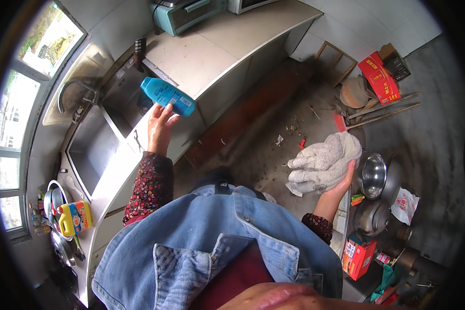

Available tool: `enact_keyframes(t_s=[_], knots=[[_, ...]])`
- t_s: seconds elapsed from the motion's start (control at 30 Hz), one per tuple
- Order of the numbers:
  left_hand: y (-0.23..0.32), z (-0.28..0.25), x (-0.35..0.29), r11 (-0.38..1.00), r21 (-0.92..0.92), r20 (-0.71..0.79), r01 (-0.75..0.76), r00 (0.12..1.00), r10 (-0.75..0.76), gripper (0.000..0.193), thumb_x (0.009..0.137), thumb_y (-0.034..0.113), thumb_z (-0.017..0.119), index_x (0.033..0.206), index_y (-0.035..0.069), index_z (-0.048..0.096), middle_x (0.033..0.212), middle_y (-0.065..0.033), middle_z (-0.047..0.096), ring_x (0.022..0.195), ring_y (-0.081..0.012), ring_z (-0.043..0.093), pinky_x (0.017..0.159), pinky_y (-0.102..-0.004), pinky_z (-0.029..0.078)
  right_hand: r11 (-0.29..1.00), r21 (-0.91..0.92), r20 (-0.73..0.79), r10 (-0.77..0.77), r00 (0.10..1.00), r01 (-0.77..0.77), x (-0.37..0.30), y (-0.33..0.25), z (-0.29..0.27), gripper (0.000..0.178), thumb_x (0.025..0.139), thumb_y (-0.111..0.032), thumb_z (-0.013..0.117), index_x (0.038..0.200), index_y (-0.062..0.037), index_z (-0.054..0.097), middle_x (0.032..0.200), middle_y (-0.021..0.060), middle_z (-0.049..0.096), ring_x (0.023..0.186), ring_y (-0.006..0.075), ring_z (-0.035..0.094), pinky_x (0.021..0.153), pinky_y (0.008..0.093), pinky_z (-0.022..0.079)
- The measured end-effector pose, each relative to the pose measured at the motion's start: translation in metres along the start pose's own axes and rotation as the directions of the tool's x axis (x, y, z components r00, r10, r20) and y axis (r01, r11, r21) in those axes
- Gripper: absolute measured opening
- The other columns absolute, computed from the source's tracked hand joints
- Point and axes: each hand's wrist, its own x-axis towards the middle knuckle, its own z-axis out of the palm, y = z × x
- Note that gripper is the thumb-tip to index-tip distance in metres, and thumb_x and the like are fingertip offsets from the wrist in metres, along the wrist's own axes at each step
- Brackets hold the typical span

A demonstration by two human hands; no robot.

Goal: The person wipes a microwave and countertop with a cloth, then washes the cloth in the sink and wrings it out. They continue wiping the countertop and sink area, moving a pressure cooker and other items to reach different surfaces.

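Note:
My left hand [160,126] grips a blue plastic bottle [168,96] by its lower side, holding it tilted near the sink's edge and the counter front. The bottle's cap end points to the upper left. On the right, my right hand [342,187] is closed on a bunched, off-white towel [325,163] that hangs over the floor. Folds of the cloth hide most of the right fingers. To the left, a double steel sink [95,155] is set in the counter, with a curved faucet [77,88] above it.
A teal oven [188,15] stands on the far counter [206,54]. A yellow jug [75,219] is on the near-left counter. At right are a steel bowl [374,175], a kettle [372,218] and red boxes [359,258]. A red broom [340,123] and litter lie on the floor.

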Motion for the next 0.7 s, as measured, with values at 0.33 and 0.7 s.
enact_keyframes(t_s=[0.33, 0.7], knots=[[-0.055, 0.059, 0.09, 0.999, -0.015, -0.028, 0.042, 0.999, -0.043, 0.031, 0.093, 0.018, 0.068, 0.12, 0.007, 0.058, 0.108, -0.001, 0.063, 0.093, -0.0115, 0.061, 0.076, -0.0264, 0.053, 0.997, -0.006, -0.046, 0.071, 0.996, -0.071, 0.107, 0.015, 0.015, 0.065, 0.097, -0.045, 0.054, 0.145, -0.0032, 0.041, 0.146, 0.0135, 0.046, 0.134, 0.031, 0.044, 0.112, 0.0445, 0.035], [-0.062, 0.104, 0.194, 0.999, -0.044, -0.169, -0.023, 0.986, 0.016, 0.037, 0.095, 0.01, 0.064, 0.129, 0.003, 0.054, 0.111, -0.0066, 0.064, 0.091, -0.0145, 0.063, 0.076, -0.0269, 0.055, 0.975, -0.14, 0.167, 0.192, 0.967, -0.17, 0.338, 0.048, 0.149, 0.071, 0.093, -0.048, 0.06, 0.145, -0.0043, 0.041, 0.147, 0.0126, 0.046, 0.136, 0.03, 0.042, 0.113, 0.0446, 0.034]])
